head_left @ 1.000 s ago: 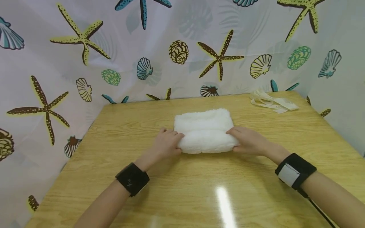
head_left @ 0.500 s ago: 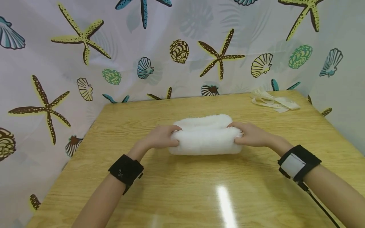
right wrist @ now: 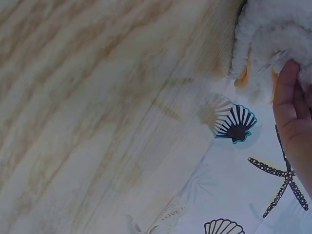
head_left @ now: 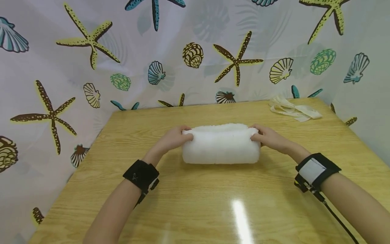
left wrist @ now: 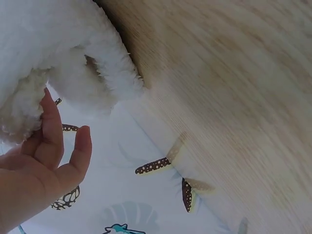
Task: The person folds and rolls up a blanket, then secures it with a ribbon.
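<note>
I've got the fluffy white folded towel mid-tabletop, on the light wooden tabletop. My left hand pinches its left end, fingers curled into the pile; my right hand grips the right end likewise. Far right lies a cream printed ribbon, its lettering too blurred to read.

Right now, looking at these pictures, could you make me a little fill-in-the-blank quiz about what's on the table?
1. Both hands hold a fluffy towel whose colour is ____.
2. The left hand and right hand grip opposite ____ of the towel.
3. The towel rests on a table made of ____.
4. A cream ribbon lies at the table's far ____ corner.

Missing words: white; ends; wood; right
</note>
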Demonstrator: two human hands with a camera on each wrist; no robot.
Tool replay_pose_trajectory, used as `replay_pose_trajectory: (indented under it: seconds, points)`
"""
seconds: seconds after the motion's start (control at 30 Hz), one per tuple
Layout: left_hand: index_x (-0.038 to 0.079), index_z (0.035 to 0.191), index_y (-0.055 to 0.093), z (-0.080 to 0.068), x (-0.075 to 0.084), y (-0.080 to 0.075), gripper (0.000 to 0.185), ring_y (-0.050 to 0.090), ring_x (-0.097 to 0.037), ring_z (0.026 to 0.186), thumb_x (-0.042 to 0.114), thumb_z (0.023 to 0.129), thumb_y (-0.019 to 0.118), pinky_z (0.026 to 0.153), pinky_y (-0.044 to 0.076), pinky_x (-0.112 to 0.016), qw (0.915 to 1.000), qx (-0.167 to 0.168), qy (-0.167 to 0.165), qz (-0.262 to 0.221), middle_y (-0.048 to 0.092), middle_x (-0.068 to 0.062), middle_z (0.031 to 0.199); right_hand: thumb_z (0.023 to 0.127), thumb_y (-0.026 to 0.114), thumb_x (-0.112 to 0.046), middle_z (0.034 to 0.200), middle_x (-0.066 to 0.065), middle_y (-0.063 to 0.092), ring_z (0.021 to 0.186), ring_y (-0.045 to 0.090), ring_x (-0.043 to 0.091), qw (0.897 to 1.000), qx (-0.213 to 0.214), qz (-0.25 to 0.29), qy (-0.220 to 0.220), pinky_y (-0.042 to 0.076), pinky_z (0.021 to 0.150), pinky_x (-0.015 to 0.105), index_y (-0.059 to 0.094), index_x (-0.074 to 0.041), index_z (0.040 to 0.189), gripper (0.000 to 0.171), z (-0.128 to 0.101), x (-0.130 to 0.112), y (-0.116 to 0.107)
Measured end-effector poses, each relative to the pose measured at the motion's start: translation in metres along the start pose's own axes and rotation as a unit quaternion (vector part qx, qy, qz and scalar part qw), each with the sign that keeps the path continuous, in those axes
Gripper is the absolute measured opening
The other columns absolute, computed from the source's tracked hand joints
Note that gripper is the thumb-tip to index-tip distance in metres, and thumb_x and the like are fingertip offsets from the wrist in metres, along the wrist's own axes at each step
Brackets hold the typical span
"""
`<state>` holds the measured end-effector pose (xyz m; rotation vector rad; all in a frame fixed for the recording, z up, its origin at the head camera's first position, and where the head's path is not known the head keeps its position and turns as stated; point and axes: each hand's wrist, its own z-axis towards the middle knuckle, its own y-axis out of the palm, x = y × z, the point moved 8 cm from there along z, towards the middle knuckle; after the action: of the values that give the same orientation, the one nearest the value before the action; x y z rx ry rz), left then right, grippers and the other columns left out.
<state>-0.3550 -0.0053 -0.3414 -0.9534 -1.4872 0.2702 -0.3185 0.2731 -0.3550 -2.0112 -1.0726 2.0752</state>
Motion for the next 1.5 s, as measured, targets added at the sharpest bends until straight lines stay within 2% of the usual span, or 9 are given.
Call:
replay_pose_trajectory:
  seconds: [0.27, 0.5, 0.7, 0.9, 1.0, 1.1, 1.3, 1.4, 1.5]
  points:
    - [0.006, 0.130, 0.048, 0.015, -0.009, -0.005, 0.051, 0.049, -0.026, 0.112, 0.032, 0.087, 0.053, 0.090, 0.043, -0.041, 0.9893, 0.050, -0.071, -0.118, 0.048, -0.013, 0.128, 0.098, 0.037, -0.025, 0.128, 0.026, 0.039, 0.103, 0.048, 0.028, 0.996, 0.046, 0.067, 0.041, 0.047, 0.077, 0.032, 0.026, 0.008, 0.138, 0.053, 0.007, 0.005, -0.009]
    - [0.001, 0.121, 0.055, 0.022, -0.012, -0.004, 0.046, 0.053, -0.021, 0.093, 0.033, 0.088, 0.053, 0.078, 0.047, -0.033, 0.9763, 0.056, -0.099, -0.184, 0.054, -0.012, 0.114, 0.099, 0.034, -0.029, 0.121, 0.024, 0.041, 0.087, 0.051, 0.018, 0.990, 0.087, 0.086, 0.069, 0.048, 0.066, 0.029, 0.031, 0.008, 0.133, 0.050, 0.014, 0.009, -0.016]
    - [0.000, 0.116, 0.058, 0.031, -0.023, -0.001, 0.046, 0.053, -0.020, 0.085, 0.036, 0.088, 0.053, 0.078, 0.047, -0.037, 0.9865, 0.065, -0.104, -0.108, 0.056, -0.011, 0.106, 0.099, 0.033, -0.031, 0.116, 0.020, 0.043, 0.087, 0.050, 0.020, 0.985, 0.093, 0.071, 0.123, 0.048, 0.066, 0.028, 0.037, 0.007, 0.126, 0.046, 0.021, 0.020, -0.012]
    - [0.004, 0.086, 0.060, 0.038, -0.034, 0.009, 0.031, 0.053, -0.022, 0.073, 0.035, 0.087, 0.054, 0.067, 0.047, -0.036, 0.9934, 0.055, -0.100, -0.014, 0.057, -0.008, 0.082, 0.099, 0.032, -0.031, 0.118, 0.024, 0.044, 0.090, 0.049, 0.026, 0.986, 0.072, -0.007, 0.150, 0.046, 0.064, 0.030, 0.036, 0.007, 0.129, 0.049, 0.031, 0.031, -0.003]
    - [0.005, 0.077, 0.055, 0.041, -0.036, 0.013, 0.031, 0.048, -0.022, 0.069, 0.035, 0.087, 0.053, 0.062, 0.043, -0.033, 0.9943, 0.042, -0.097, -0.013, 0.050, -0.006, 0.073, 0.098, 0.033, -0.030, 0.119, 0.026, 0.045, 0.092, 0.049, 0.028, 0.986, 0.072, -0.036, 0.146, 0.045, 0.063, 0.030, 0.037, 0.007, 0.129, 0.048, 0.034, 0.032, -0.003]
    - [0.005, 0.086, 0.057, 0.040, -0.034, 0.013, 0.031, 0.049, -0.022, 0.078, 0.035, 0.089, 0.052, 0.068, 0.042, -0.033, 0.9944, 0.037, -0.096, -0.026, 0.052, -0.006, 0.082, 0.099, 0.033, -0.032, 0.127, 0.027, 0.042, 0.101, 0.049, 0.032, 0.987, 0.077, -0.033, 0.138, 0.046, 0.069, 0.033, 0.034, 0.004, 0.135, 0.051, 0.034, 0.028, -0.004]
    - [0.004, 0.116, 0.057, 0.033, -0.025, 0.011, 0.035, 0.050, -0.025, 0.103, 0.028, 0.092, 0.048, 0.085, 0.043, -0.037, 0.9959, 0.051, -0.073, -0.017, 0.055, -0.011, 0.114, 0.101, 0.033, -0.035, 0.138, 0.027, 0.036, 0.122, 0.038, 0.041, 0.987, 0.132, -0.085, 0.022, 0.036, 0.093, 0.053, 0.035, 0.000, 0.140, 0.052, 0.020, -0.002, -0.010]
    - [0.004, 0.115, 0.058, 0.033, -0.019, 0.010, 0.034, 0.053, -0.025, 0.099, 0.027, 0.092, 0.047, 0.081, 0.046, -0.036, 0.9964, 0.061, -0.041, 0.044, 0.057, -0.012, 0.113, 0.101, 0.038, -0.029, 0.131, 0.028, 0.042, 0.121, 0.037, 0.042, 0.968, 0.159, -0.175, -0.087, 0.031, 0.095, 0.057, 0.045, 0.002, 0.132, 0.045, 0.011, -0.026, -0.007]
    - [0.004, 0.115, 0.059, 0.031, -0.016, 0.009, 0.033, 0.053, -0.025, 0.099, 0.026, 0.093, 0.047, 0.081, 0.046, -0.037, 0.9953, 0.067, -0.031, 0.063, 0.058, -0.013, 0.113, 0.095, 0.054, -0.026, 0.125, 0.024, 0.046, 0.118, 0.039, 0.040, 0.943, 0.134, -0.249, -0.173, 0.031, 0.095, 0.056, 0.053, 0.000, 0.126, 0.040, 0.004, -0.045, 0.006]
